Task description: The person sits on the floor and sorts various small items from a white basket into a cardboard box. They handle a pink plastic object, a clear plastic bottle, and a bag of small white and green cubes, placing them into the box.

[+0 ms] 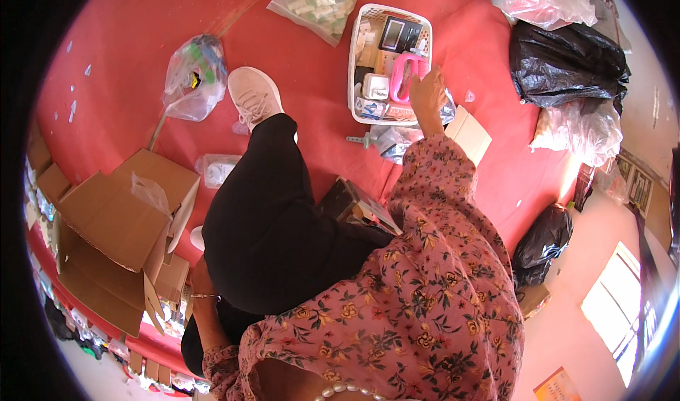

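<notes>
The work in hand seems to be partway along and centred on the rectangular white perforated plastic basket (352, 68), which sits on the red sheet floor covering (319, 89). The right hand (428, 98) reaches over the basket's right rim, its fingers bent at the pink plastic loop-shaped object (398, 82); whether they grip it or merely touch it, I cannot tell. That pink object is inside the basket, not lifted clear, so its handling looks unfinished. The basket is already well stocked: the black rectangular device with a grey screen (393, 34) lies at its far end, and the white rounded block (375, 87) lies nearer the person. Whether these contents are being sorted, added to or searched cannot be judged from this view. Just outside the near rim, the clear plastic packet (398, 140) and the flat tan cardboard piece (467, 133) remain apart from the contents, as does the knotted clear plastic bag of colourful items (197, 75) farther left. The left hand (202, 279) is down beside the bent leg, near the large brown cardboard box (117, 203); its fingers are hidden, so its hold cannot be told.
</notes>
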The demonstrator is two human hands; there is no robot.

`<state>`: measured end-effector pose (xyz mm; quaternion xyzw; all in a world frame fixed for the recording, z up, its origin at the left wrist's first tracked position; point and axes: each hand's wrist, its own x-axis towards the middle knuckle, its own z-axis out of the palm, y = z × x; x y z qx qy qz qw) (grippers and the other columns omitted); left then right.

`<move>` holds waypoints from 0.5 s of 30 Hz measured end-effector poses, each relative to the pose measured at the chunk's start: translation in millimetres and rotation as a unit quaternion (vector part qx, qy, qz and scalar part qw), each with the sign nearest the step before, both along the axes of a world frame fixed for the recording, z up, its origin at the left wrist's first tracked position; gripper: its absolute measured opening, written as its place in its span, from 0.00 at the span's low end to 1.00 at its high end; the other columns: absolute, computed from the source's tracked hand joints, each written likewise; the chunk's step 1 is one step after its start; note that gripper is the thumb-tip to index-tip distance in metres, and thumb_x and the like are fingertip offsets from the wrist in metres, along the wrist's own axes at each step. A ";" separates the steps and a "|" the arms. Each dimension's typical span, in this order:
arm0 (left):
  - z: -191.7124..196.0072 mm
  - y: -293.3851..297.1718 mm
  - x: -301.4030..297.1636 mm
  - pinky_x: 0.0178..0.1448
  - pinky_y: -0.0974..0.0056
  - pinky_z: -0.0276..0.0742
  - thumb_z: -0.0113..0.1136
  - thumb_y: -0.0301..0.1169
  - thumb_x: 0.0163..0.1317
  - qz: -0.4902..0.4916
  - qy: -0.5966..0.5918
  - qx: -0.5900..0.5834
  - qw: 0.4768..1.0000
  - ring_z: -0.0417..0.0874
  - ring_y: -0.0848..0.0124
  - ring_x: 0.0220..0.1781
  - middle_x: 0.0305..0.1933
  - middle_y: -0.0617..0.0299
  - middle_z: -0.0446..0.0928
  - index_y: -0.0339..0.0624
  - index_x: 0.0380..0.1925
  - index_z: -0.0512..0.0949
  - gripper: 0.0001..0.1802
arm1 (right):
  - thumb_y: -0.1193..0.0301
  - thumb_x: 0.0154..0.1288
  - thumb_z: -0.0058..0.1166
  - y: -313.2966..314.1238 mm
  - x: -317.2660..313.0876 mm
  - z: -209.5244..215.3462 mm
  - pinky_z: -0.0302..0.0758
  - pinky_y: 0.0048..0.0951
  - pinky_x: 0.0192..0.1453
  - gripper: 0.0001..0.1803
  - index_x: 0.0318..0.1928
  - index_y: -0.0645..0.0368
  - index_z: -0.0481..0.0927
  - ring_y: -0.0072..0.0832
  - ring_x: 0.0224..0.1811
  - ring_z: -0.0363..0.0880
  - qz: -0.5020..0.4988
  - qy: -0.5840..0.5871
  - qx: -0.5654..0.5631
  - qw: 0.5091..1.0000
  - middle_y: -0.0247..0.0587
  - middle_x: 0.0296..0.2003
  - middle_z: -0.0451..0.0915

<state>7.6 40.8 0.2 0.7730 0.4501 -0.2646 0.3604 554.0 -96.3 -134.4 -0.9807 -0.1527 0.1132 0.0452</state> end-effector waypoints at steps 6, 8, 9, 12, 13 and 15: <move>4.0 5.5 8.0 0.38 0.50 0.72 0.49 0.36 0.54 -0.048 0.031 0.000 0.998 0.77 0.48 0.36 0.32 0.45 0.75 0.40 0.36 0.75 0.14 | 0.53 0.59 0.44 -3.3 -24.9 -33.2 0.49 0.61 0.60 0.32 0.62 0.48 0.56 0.49 0.64 0.49 0.188 -0.078 -0.017 0.979 0.53 0.62 0.51; -1.1 3.7 1.7 0.39 0.50 0.72 0.49 0.36 0.55 -0.056 0.061 -0.019 0.996 0.76 0.48 0.37 0.33 0.45 0.75 0.40 0.38 0.74 0.14 | 0.52 0.60 0.42 -6.1 -30.1 -40.1 0.46 0.63 0.61 0.32 0.63 0.47 0.54 0.47 0.67 0.44 0.182 -0.060 -0.028 0.981 0.50 0.64 0.47; 2.0 3.2 3.2 0.39 0.51 0.72 0.50 0.36 0.54 -0.060 0.069 -0.016 0.996 0.76 0.49 0.37 0.34 0.46 0.75 0.41 0.39 0.73 0.15 | 0.52 0.61 0.41 -5.2 -34.7 -41.4 0.45 0.64 0.61 0.33 0.64 0.47 0.53 0.46 0.67 0.44 0.196 -0.069 -0.043 0.977 0.49 0.64 0.47; 10.1 -5.1 2.7 0.40 0.52 0.72 0.51 0.35 0.54 -0.054 0.064 0.015 0.996 0.76 0.50 0.39 0.35 0.48 0.75 0.41 0.42 0.72 0.16 | 0.53 0.61 0.41 -5.0 -30.2 -62.0 0.43 0.68 0.59 0.33 0.65 0.46 0.50 0.40 0.69 0.38 0.233 -0.085 -0.070 0.966 0.43 0.66 0.44; -0.4 -2.3 -1.3 0.40 0.52 0.72 0.51 0.35 0.54 -0.064 0.033 0.038 0.997 0.76 0.51 0.39 0.36 0.48 0.75 0.41 0.43 0.71 0.17 | 0.53 0.61 0.42 -9.9 -32.3 -45.4 0.42 0.71 0.57 0.34 0.65 0.46 0.50 0.39 0.69 0.36 0.229 -0.076 -0.085 0.967 0.42 0.66 0.44; -2.4 -2.2 -10.6 0.41 0.53 0.72 0.52 0.34 0.53 -0.069 0.043 0.053 0.995 0.76 0.52 0.39 0.36 0.50 0.75 0.41 0.44 0.71 0.18 | 0.51 0.62 0.39 -22.0 -24.1 -68.4 0.43 0.71 0.57 0.33 0.65 0.41 0.48 0.38 0.69 0.37 0.204 -0.065 -0.023 0.976 0.40 0.66 0.44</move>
